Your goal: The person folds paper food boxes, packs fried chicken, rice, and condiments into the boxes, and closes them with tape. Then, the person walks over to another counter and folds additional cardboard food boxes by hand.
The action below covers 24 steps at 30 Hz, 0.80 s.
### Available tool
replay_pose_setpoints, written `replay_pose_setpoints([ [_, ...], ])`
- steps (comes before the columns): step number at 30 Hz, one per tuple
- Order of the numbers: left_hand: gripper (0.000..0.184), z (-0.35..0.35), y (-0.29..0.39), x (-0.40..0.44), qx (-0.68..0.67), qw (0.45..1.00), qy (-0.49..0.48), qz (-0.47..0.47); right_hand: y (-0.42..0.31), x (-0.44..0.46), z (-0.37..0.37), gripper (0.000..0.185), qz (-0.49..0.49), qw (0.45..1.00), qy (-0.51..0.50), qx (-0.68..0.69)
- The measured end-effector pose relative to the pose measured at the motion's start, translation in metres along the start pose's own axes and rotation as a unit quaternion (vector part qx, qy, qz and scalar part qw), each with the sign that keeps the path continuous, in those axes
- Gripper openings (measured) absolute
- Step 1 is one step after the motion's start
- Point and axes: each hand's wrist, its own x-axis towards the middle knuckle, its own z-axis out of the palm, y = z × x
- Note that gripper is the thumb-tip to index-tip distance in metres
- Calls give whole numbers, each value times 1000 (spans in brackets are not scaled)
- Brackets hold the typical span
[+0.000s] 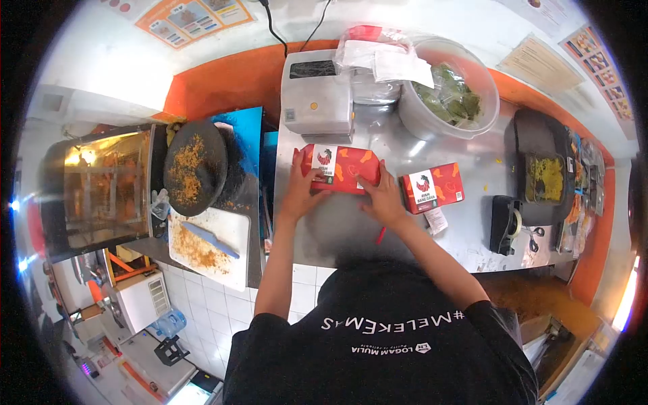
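Gripping the red carton (347, 177) at its two ends, the person has both hands near the centre of the frame, over the metal surface (324, 233). The left hand (302, 185) is partly closed on the carton's left end, its thumb along the near side; the right hand (383, 196) is half curled, its fingers on the right end. Whether the carton touches the surface cannot be told.

Close around it, a grey label printer (307, 111) stands directly above the carton in the frame, limiting room on that side, and a second red carton (432, 187) lies just right of the right hand. A small packet (437, 221) lies against that carton's lower edge. At the upper centre-right is a plastic tub (491, 88) with bagged green leaves (449, 98); at the right, a black tape dispenser (501, 226), scissors (535, 239) and a black container (530, 131) with yellow contents. At the left, a knife (209, 239) lies on a white cutting board (237, 226), below a dark round board (212, 155) strewn with brown crumbs.

Counted, there are two red cartons, one printer, one tub, one tape dispenser, one pair of scissors, one knife and two boards.
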Motion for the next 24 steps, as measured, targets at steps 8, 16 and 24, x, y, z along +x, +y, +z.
replay_pose_setpoints([
  [8,60,39,-2,8,-169,980,99,-43,23,16,36,89,14,980,25,194],
  [16,90,48,13,-16,-162,977,97,-99,28,-6,20,81,49,980,-4,193],
  [24,93,52,25,-17,-196,972,87,-94,27,-8,15,75,-1,947,49,318],
])
